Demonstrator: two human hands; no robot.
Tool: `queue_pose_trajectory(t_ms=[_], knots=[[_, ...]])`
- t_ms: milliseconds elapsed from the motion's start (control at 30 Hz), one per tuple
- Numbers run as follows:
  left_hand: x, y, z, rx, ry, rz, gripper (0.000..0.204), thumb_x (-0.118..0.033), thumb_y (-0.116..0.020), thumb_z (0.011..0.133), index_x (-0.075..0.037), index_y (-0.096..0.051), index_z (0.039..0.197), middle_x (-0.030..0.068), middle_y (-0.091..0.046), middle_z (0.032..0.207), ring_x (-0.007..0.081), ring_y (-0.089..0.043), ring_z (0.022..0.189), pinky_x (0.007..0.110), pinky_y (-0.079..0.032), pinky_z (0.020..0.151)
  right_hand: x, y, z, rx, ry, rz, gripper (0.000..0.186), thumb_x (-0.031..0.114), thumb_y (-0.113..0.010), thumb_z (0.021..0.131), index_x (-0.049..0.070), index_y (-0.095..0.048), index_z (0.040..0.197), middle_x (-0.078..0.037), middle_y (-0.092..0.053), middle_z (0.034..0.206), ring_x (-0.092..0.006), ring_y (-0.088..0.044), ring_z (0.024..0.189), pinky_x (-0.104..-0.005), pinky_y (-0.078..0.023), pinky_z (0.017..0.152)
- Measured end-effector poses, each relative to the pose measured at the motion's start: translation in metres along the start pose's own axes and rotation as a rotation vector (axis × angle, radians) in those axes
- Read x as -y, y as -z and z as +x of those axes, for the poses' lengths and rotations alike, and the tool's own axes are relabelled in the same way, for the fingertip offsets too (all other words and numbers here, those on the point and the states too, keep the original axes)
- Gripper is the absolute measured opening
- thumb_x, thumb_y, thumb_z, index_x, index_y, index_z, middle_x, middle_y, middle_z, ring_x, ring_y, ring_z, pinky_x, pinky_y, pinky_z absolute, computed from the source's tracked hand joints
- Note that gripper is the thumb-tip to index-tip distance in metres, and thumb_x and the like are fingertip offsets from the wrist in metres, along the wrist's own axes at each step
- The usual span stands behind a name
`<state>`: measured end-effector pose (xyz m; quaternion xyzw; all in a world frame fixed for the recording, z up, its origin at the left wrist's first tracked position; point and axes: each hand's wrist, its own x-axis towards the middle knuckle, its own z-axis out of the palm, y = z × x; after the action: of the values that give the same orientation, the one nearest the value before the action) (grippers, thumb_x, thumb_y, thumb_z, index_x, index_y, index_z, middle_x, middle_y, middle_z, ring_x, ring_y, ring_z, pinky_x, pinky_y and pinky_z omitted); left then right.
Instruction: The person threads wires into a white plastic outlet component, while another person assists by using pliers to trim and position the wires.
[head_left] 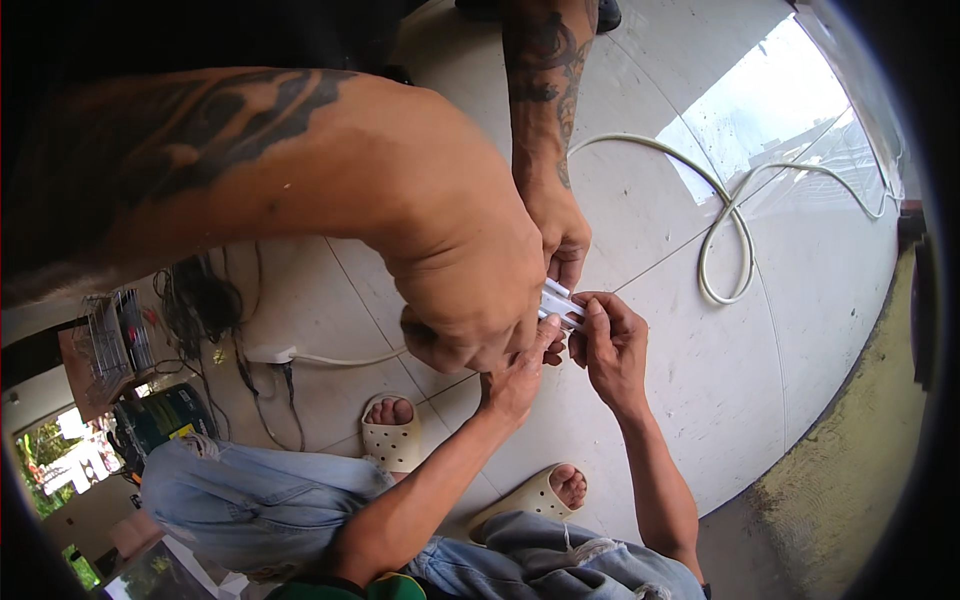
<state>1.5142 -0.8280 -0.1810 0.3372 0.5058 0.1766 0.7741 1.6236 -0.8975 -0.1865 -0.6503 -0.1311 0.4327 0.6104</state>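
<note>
The small white plastic piece [560, 303] sits mid-scene, well above the floor, in a knot of four hands. The person's right hand [610, 348] pinches its right end, fingers closed on it. The left hand [515, 382] reaches up from below with fingertips at the piece's near edge. A co-worker's big tattooed hand [470, 320] covers it, so I cannot tell whether it grips. The co-worker's other hand [560, 235] comes down from the far side and touches the top of the piece.

With so many fingers on so small a part, it looks best to hold the right end still and let only one hand work at a time.

Below is a pale tiled floor [640, 190], with a white cable [725, 235] looped to the right and a sunlit patch [770, 110] beyond it. To the left lie a white power strip [270, 353] and dark cords [205, 300]. Cream sandals [395, 440] are near, and a rough concrete strip [850, 480] edges the tiles on the right.
</note>
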Motion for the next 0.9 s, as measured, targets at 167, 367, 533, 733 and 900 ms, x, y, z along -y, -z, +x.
queue_pose_trajectory(t_ms=[167,367,533,733,900], knots=[[-0.002,0.001,-0.001,0.051,-0.030,0.017,0.021,-0.024,-0.068,0.093,-0.004,-0.062,0.097,0.0030,-0.063,0.087,0.0112,-0.060,0.078,0.026,-0.051,0.069,-0.001,-0.001,-0.001,-0.030,0.023,0.043,0.031,0.022,-0.047,0.105,-0.006,-0.061,0.102,-0.002,-0.056,0.064,-0.0062,-0.046,0.047,-0.0216,-0.036,0.043],[0.010,0.014,0.010,0.101,-0.011,0.029,0.020,-0.023,-0.068,0.093,-0.005,-0.063,0.099,0.0026,-0.064,0.086,0.0110,-0.061,0.076,0.025,-0.051,0.066,-0.006,0.000,0.001,-0.051,0.005,0.030,0.031,0.023,-0.047,0.104,-0.005,-0.061,0.103,-0.002,-0.057,0.066,-0.0067,-0.049,0.049,-0.0218,-0.036,0.043],[0.002,0.009,0.006,0.120,-0.028,0.034,0.021,-0.024,-0.069,0.092,-0.005,-0.063,0.099,0.0035,-0.065,0.086,0.0114,-0.062,0.075,0.025,-0.051,0.065,-0.004,0.005,0.002,-0.044,-0.045,0.070,0.028,0.018,-0.048,0.103,-0.006,-0.061,0.103,-0.003,-0.060,0.069,-0.0067,-0.053,0.053,-0.0217,-0.041,0.047],[-0.008,0.003,0.005,0.075,0.023,0.115,0.022,-0.024,-0.071,0.090,-0.005,-0.062,0.097,0.0045,-0.065,0.086,0.0122,-0.062,0.076,0.026,-0.052,0.067,-0.008,0.004,0.002,-0.027,-0.006,0.050,0.029,0.022,-0.047,0.104,-0.003,-0.061,0.104,-0.002,-0.059,0.069,-0.0057,-0.050,0.052,-0.0208,-0.038,0.045],[-0.004,0.004,0.007,0.066,0.011,0.092,0.021,-0.024,-0.072,0.090,-0.005,-0.063,0.096,0.0041,-0.065,0.085,0.0121,-0.062,0.075,0.026,-0.052,0.069,-0.008,0.006,0.002,-0.025,0.011,0.071,0.029,0.022,-0.046,0.104,-0.003,-0.061,0.104,-0.002,-0.058,0.069,-0.0053,-0.050,0.052,-0.0208,-0.038,0.046]])
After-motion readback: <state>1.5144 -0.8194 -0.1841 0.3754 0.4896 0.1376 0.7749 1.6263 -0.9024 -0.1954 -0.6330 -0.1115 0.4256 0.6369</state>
